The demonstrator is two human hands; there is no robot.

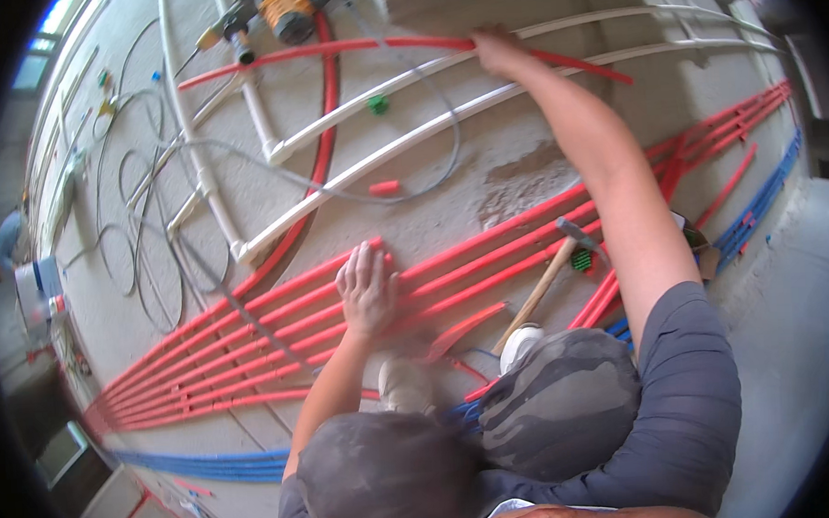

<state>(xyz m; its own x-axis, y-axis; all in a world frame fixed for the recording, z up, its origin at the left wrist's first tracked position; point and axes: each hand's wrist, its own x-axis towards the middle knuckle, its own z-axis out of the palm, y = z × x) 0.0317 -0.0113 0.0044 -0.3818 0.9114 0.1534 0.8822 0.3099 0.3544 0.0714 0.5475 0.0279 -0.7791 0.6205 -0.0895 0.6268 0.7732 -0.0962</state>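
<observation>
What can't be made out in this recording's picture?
Head view:
- Right hand: motion blur hides finger placement on the loose red pipe.
- Blue pipes: partly hidden by the knees.
- Co-worker: too small and blurred near the left rim to read hands.

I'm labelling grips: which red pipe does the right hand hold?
The far single pipe, crossing over the white pipes; the row under the left hand lies nearer.

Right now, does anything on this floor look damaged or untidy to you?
Yes. Between the white pipes and the red pipes, the floor has a rough, crumbly-looking patch, unlike the smoother surface around it. A grey cable also sprawls in loose loops across the white pipes, which looks untidy.
</observation>
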